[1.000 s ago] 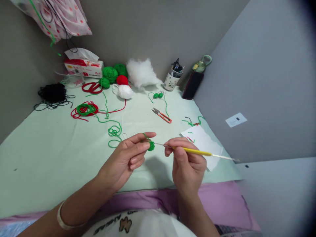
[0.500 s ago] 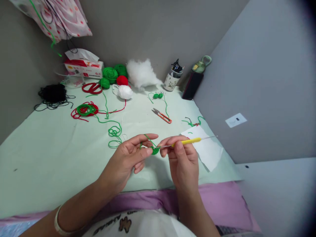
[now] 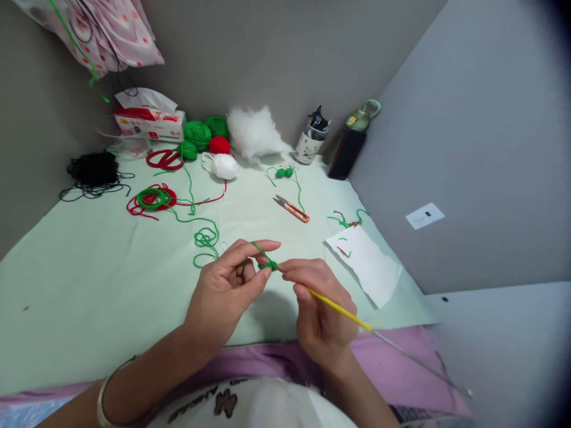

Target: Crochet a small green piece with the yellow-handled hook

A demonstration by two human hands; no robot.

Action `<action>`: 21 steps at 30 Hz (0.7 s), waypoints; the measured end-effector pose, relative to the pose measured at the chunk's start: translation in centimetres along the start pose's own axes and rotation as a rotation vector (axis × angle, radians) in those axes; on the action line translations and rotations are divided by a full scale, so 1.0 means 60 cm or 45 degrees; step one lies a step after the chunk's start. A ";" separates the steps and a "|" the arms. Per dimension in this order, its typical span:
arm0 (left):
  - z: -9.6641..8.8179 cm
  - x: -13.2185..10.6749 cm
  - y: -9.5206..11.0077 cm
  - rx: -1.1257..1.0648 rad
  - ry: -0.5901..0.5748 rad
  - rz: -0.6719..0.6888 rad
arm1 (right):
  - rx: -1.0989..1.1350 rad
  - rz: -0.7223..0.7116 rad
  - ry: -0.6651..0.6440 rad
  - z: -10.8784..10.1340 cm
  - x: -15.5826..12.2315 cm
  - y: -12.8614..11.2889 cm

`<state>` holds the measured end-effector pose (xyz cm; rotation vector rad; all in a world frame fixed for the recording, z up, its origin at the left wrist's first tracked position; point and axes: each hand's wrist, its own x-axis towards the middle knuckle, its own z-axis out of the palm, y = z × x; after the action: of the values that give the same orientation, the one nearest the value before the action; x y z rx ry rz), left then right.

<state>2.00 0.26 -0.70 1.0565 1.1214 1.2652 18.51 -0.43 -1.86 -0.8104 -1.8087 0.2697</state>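
Grey walls meet in a corner behind a worktop (image 3: 89,279) covered in pale green cloth. Orange snips (image 3: 292,208) lie near its middle, and the work sits just in front of them, toward the person. There the left hand (image 3: 225,291) has a narrow grip pinched on a small green crochet piece (image 3: 266,266), with the forefinger stretched out and a green strand (image 3: 205,238) draped over it. The strand trails off to loose loops left of the snips.

The right hand (image 3: 319,309) has its grip closed on a yellow crochet hook (image 3: 339,307), fingertips touching the piece and the long shaft slanting back toward the lap.

The piece looks soft, nearly weightless and easy to squash, so it is best held by a light pinch at its edge, close to the live loop. The hook seems stiff, thin and smooth, and is best held on the yellow sleeve near the tip.

Right of the snips lies a white paper (image 3: 366,264). Behind them sit yarn balls (image 3: 198,132) and white stuffing (image 3: 254,131).
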 end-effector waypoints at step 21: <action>-0.008 0.012 0.008 -0.609 -0.290 -0.377 | 0.525 0.416 0.271 0.015 0.010 0.004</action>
<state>1.43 0.96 -0.34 0.6278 0.7184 1.0707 17.68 0.33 -1.88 -0.7994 -1.3536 0.7158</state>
